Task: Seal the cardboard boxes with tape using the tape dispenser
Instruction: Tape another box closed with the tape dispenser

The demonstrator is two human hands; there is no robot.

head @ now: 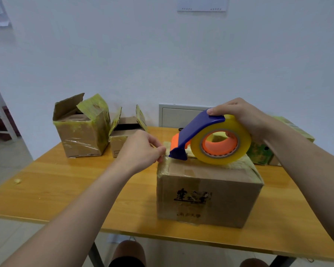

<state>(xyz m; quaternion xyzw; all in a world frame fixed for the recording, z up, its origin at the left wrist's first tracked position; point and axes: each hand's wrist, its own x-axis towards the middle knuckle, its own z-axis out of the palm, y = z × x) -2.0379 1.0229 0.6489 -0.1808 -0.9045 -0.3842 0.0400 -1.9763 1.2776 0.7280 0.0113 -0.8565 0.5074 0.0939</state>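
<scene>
A closed box (206,195) stands on the bench (66,180), right of centre in the frame, with dark print on its near face and yellowed old tape along its top edges. The dispenser (199,128) sits on the box's top. Its blue handle arches over a roll (223,157) of clear yellowish tape on an orange core, and its orange-and-blue nose points left, down at the box's top left corner.

The right grip (239,116) is closed over the dispenser from above – thumb laid flat on the blue handle, fingers wrapped round the back of the roll, one fingertip showing through the core.

The left grip (141,149) reaches in from the lower left. Its thumb and forefinger are pinched together on the tape (165,160) at that same corner, just beside the nose, and the other fingers are curled in. How much loose tape lies between them is hard to tell.

In the left middle of the frame two open boxes stand side by side at the bench's far edge: a taller one (81,132) with flaps up, and a smaller one (123,139) touching it. A green-printed box (258,153) shows behind the roll at the right. A small yellow scrap (17,181) lies on the bench at far left. Bare knees (127,251) show below the bench's near edge.
</scene>
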